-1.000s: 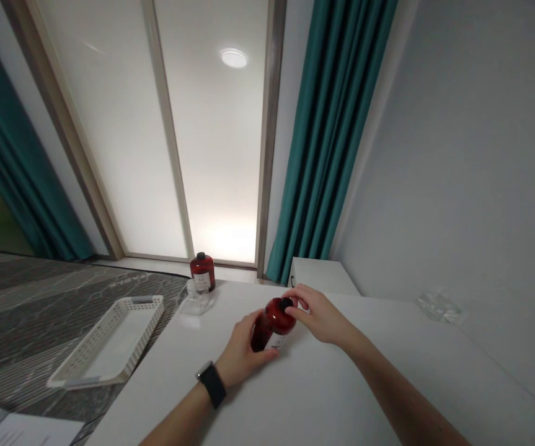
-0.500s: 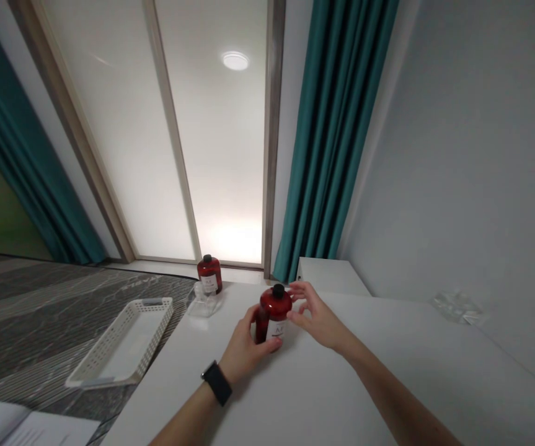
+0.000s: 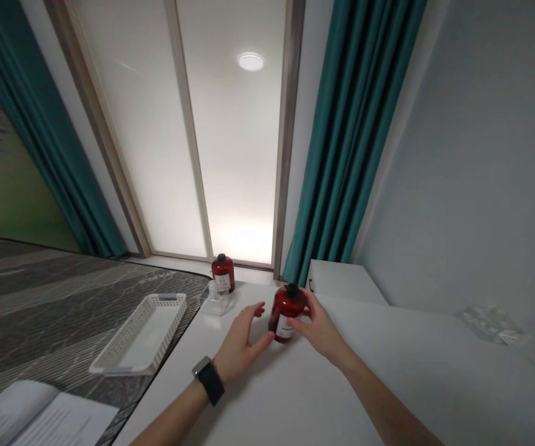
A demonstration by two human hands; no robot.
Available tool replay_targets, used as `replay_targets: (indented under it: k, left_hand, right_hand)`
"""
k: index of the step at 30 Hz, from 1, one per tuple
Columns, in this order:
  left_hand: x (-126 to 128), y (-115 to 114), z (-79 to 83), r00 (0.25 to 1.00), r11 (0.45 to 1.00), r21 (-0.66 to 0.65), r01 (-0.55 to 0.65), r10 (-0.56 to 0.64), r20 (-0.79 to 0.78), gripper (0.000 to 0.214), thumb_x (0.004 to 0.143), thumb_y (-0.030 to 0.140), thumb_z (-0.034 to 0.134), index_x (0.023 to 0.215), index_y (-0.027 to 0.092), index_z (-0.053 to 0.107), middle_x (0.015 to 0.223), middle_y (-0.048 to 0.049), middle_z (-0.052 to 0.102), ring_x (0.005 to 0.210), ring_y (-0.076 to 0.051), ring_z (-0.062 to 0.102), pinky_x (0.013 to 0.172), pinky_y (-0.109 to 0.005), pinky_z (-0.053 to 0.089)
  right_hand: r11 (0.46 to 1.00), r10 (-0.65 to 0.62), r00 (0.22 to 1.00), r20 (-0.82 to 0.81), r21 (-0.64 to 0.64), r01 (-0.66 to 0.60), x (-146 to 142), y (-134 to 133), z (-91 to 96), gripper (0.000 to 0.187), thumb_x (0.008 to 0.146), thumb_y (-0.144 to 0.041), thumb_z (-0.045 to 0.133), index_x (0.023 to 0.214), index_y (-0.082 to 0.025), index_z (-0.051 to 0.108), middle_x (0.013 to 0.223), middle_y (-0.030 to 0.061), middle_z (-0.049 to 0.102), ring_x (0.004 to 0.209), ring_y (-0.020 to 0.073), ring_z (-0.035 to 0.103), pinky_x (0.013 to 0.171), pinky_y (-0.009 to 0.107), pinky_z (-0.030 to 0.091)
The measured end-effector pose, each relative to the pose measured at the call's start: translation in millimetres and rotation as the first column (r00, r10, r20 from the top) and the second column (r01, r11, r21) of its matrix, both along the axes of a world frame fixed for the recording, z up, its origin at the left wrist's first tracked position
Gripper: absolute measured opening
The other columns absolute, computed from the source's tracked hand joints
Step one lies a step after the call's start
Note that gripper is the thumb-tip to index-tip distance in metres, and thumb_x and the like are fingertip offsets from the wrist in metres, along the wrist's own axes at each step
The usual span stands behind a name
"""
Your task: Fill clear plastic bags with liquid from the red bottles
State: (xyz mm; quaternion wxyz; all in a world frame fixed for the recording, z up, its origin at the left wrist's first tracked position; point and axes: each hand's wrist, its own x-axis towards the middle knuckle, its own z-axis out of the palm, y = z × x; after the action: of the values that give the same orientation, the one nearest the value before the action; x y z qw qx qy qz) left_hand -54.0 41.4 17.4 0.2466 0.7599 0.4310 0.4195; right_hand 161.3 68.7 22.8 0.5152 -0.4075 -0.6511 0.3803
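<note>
A dark red bottle [image 3: 286, 317] with a black cap and a white label stands upright on the white table [image 3: 388, 371]. My right hand [image 3: 319, 328] wraps its fingers round the bottle's right side. My left hand [image 3: 240, 342], with a black watch on the wrist, hovers just left of the bottle, fingers spread and touching nothing. A second red bottle [image 3: 223, 274] stands at the table's far left corner behind a small clear bottle [image 3: 216, 302].
A white perforated basket [image 3: 142, 336] lies on the grey patterned surface to the left. Open papers [image 3: 39, 418] lie at the lower left. A white cabinet [image 3: 346, 282] stands behind the table. Crumpled clear plastic [image 3: 490, 322] rests by the right wall. Teal curtains frame the window.
The bottle went from tilted to upright. My left hand has let go of it and opened. My right hand has closed on its side. The view shifted left.
</note>
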Motion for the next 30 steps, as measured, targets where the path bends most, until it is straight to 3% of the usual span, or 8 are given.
replay_targets:
  k: [3,6,12,19,26,30]
  left_hand:
    - [-14.9,-2.0,-8.9,0.992,0.991,0.066,-0.119,0.121,-0.025,0.025,0.09,0.027,0.053,0.114,0.019,0.058,0.108,-0.01,0.066,0.102,-0.027,0.062,0.091,-0.045,0.049]
    - [-22.7,-3.5,-12.5,0.982,0.982,0.124,-0.142,0.156,-0.11,0.014,0.09,0.022,0.05,0.098,0.02,0.061,0.095,-0.0077,0.066,0.093,-0.026,0.062,0.085,-0.042,0.049]
    - [-23.0,-6.9,-12.6,0.937,0.986,0.159,-0.043,0.095,-0.337,0.016,0.085,0.014,0.053,0.095,0.022,0.063,0.091,-0.0067,0.067,0.088,-0.027,0.06,0.077,-0.039,0.044]
    - [-23.0,-5.5,-13.5,0.898,0.993,0.112,-0.038,0.083,-0.433,0.015,0.084,0.013,0.054,0.096,0.02,0.062,0.091,-0.0063,0.066,0.087,-0.026,0.059,0.078,-0.039,0.042]
    - [-22.3,-2.4,-19.3,0.895,0.992,0.108,-0.061,0.102,-0.434,0.019,0.083,0.009,0.055,0.096,0.021,0.061,0.092,-0.0042,0.066,0.089,-0.024,0.058,0.08,-0.038,0.041]
    - [-22.1,-1.7,-19.1,0.876,0.993,0.111,-0.046,0.094,-0.472,0.017,0.084,0.01,0.054,0.096,0.021,0.061,0.093,-0.0045,0.066,0.09,-0.024,0.058,0.081,-0.038,0.041]
  right_hand:
    - [0.998,-0.058,0.998,0.027,0.015,0.058,-5.5,17.6,-8.5,0.062,0.07,-0.024,0.073,0.127,-0.024,0.048,0.123,0.0098,0.065,0.109,0.0264,0.063,0.084,0.041,0.052]
    - [0.996,-0.083,0.996,0.039,0.023,0.082,-15.5,37.7,-15.0,0.06,0.071,-0.026,0.073,0.126,-0.023,0.048,0.122,0.0105,0.065,0.109,0.0267,0.062,0.081,0.039,0.051]
    - [0.995,-0.094,0.993,0.076,0.036,0.092,-44.9,75.7,-21.8,0.063,0.068,-0.029,0.073,0.125,-0.019,0.047,0.121,0.0127,0.064,0.111,0.0272,0.06,0.079,0.038,0.05]
    - [0.995,-0.083,0.993,0.083,0.068,0.078,-69.1,109.0,-31.5,0.059,0.072,-0.029,0.07,0.124,-0.02,0.046,0.12,0.0109,0.064,0.108,0.0251,0.061,0.085,0.04,0.051]
    - [0.994,-0.084,0.991,0.102,0.076,0.077,-74.0,122.0,-46.4,0.067,0.072,-0.031,0.071,0.132,-0.023,0.042,0.126,0.0122,0.06,0.113,0.0271,0.058,0.091,0.044,0.05]
    - [0.996,-0.041,0.992,0.115,0.078,0.033,-68.2,117.7,-47.1,0.08,0.076,-0.032,0.069,0.144,-0.026,0.029,0.135,0.0123,0.054,0.122,0.026,0.054,0.095,0.044,0.049]
